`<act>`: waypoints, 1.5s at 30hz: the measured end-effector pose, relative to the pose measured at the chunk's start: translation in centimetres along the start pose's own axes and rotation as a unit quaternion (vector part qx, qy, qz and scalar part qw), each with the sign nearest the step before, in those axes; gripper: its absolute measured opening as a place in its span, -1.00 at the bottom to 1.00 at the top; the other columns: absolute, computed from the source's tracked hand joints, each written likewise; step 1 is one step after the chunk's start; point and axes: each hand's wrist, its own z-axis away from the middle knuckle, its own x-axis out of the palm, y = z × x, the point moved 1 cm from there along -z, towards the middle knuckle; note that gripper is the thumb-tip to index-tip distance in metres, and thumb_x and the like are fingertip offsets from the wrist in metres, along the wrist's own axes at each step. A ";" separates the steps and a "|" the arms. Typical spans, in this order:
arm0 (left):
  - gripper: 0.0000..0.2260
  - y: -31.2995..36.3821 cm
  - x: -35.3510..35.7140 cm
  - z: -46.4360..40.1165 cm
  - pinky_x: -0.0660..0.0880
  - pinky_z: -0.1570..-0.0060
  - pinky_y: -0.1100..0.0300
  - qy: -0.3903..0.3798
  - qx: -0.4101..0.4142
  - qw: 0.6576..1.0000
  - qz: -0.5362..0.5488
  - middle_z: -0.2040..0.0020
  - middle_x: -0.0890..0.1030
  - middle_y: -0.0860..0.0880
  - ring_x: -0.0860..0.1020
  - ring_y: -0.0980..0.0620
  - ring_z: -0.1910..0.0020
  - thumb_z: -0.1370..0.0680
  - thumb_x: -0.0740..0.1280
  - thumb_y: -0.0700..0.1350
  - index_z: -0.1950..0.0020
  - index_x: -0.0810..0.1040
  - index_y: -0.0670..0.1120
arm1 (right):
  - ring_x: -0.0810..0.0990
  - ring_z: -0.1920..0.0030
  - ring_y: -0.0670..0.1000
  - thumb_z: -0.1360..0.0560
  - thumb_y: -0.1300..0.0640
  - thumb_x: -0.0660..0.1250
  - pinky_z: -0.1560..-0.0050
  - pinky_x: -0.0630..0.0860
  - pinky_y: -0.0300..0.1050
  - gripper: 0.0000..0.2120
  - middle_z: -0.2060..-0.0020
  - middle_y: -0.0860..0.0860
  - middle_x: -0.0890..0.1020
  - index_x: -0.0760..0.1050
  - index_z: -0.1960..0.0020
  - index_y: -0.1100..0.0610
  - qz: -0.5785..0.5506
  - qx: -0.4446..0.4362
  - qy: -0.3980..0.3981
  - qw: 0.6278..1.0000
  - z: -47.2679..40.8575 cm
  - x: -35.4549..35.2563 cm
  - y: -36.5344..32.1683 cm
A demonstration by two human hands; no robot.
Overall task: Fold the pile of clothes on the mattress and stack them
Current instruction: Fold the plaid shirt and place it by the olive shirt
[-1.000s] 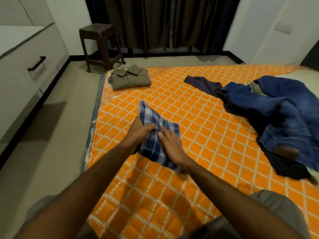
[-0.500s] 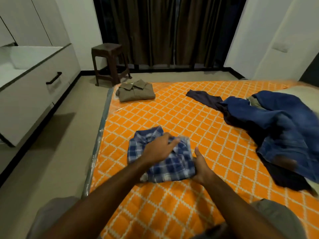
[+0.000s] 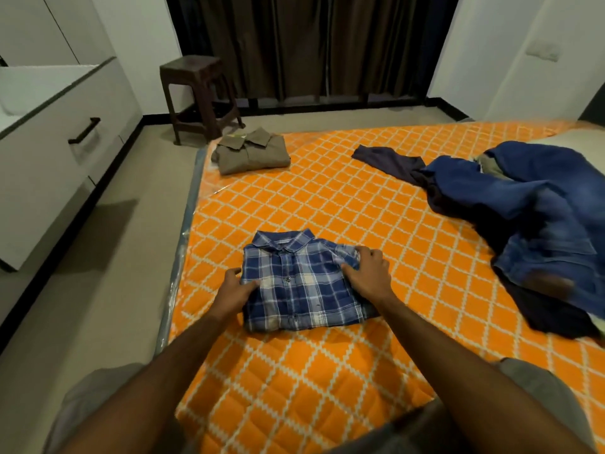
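Plaid shirt (image 3: 302,283) now lying folded square, collar up, near the mattress's (image 3: 360,208) left edge; a second ago it was still a bundle being turned. Left hand (image 3: 234,290) and right hand (image 3: 368,273) are gripping its sides. Likely next: carrying it to the folded olive shirt (image 3: 252,152) at the far-left corner. Denim pile (image 3: 530,217) is waiting, unfolded.

Dark brown curtains (image 3: 311,44) hung across the far wall, a dark wooden stool (image 3: 199,93) stood before them on the beige floor (image 3: 98,257), and a white drawer cabinet (image 3: 49,142) lined the left wall
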 end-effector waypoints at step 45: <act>-0.40 -0.8 11.5 -2.4 0.12 -0.38 -0.47 -0.099 0.490 0.616 -0.609 -0.66 -0.02 -0.07 0.01 -0.24 -0.61 -0.61 0.05 0.07 -0.65 -0.04 0.13 | 0.62 0.25 0.02 -0.54 0.11 0.45 0.27 0.47 -0.13 -0.78 0.28 0.04 0.66 0.53 0.26 0.07 0.043 -0.073 -0.081 0.993 -8.0 0.2 0.2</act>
